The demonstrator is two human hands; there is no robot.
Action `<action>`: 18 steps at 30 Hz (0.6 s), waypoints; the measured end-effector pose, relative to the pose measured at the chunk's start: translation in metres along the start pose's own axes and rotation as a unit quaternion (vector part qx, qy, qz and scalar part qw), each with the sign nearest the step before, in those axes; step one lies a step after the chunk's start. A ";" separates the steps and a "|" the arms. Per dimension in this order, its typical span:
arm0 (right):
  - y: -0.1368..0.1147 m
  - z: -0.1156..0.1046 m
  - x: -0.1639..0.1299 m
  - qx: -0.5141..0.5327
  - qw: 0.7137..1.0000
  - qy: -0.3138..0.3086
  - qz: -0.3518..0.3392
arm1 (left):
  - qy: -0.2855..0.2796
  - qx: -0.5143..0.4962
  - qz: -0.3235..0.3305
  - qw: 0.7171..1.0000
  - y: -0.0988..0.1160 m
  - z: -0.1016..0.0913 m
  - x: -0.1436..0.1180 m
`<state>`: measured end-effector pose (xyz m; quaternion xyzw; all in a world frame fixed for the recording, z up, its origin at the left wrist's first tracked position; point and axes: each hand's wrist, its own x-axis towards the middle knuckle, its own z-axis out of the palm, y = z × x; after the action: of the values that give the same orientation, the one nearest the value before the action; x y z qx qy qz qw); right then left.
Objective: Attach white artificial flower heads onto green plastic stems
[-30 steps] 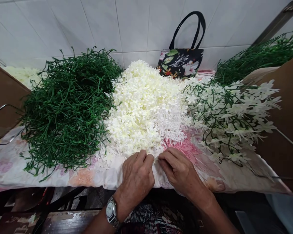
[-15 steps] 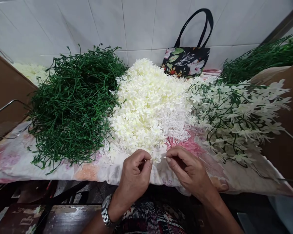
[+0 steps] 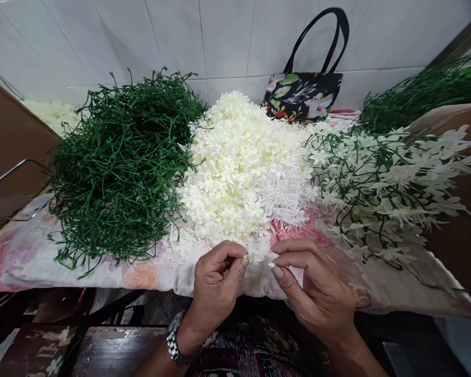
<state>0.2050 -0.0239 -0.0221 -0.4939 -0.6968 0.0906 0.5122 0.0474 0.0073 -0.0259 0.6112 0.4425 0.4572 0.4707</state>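
While the left hand (image 3: pixel 215 283) pinches a white blossom (image 3: pixel 254 257), the right hand (image 3: pixel 317 288) seemingly pinches something tiny.

The green stems (image 3: pixel 424 91) at far right ran off the right edge. The cardboard box (image 3: pixel 8 136) at left was cut by the left edge. What the right hand (image 3: pixel 317 288) pinched was too small to tell.

Left of the grip, a tangled heap of green stems (image 3: pixel 121 167); right of it, finished white sprays (image 3: pixel 388 183) — and well beyond, a floral handbag (image 3: pixel 304 97) against the tiled wall (image 3: pixel 204 36).
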 end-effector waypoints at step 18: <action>0.007 0.011 0.000 -0.016 0.999 -0.030 -0.034 | 0.010 0.000 -0.069 0.998 -0.003 0.006 0.005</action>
<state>0.2003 -0.0160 -0.0321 -0.4753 -0.7294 0.0767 0.4859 0.0536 0.0114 -0.0290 0.5747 0.4882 0.4300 0.4966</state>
